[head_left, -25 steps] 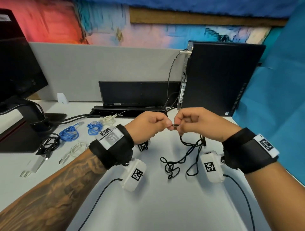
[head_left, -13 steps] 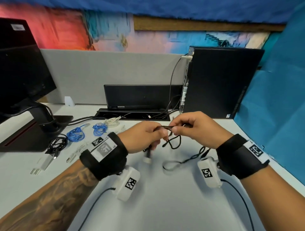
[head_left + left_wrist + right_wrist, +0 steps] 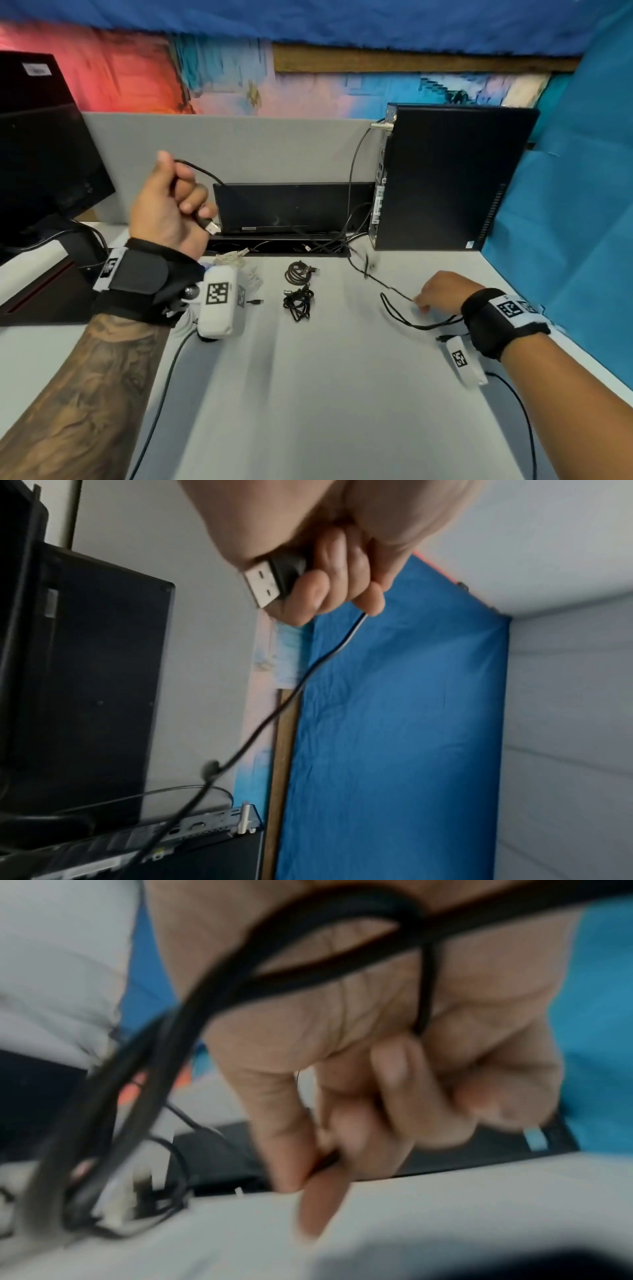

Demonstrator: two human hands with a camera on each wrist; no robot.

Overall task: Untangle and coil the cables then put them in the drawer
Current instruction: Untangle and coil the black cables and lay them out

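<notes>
A thin black USB cable (image 3: 205, 172) stretches between my two hands. My left hand (image 3: 185, 202) is raised above the desk's left side, its fingers curled round the cable's end. The metal USB plug (image 3: 212, 226) sticks out below the fist and is plain in the left wrist view as the plug (image 3: 262, 587). From there the cable slopes down to the right. My right hand (image 3: 419, 303) is low over the desk (image 3: 342, 394) at the right and pinches the cable between thumb and forefinger. In the blurred right wrist view, cable loops (image 3: 240, 969) hang across the palm.
Two bundled black cables (image 3: 297, 272) (image 3: 298, 305) lie mid-desk. White cables (image 3: 233, 257) lie behind my left wrist. A monitor (image 3: 44, 164) stands at the left, a black dock (image 3: 291, 205) at the back and a PC tower (image 3: 445, 178) at the back right. Blue cloth (image 3: 565, 240) borders the right.
My hands were together over the middle of the desk, pinching the tangled cable. The left hand has risen up and left with the plug end, the right has dropped to the right, drawing the cable out.
</notes>
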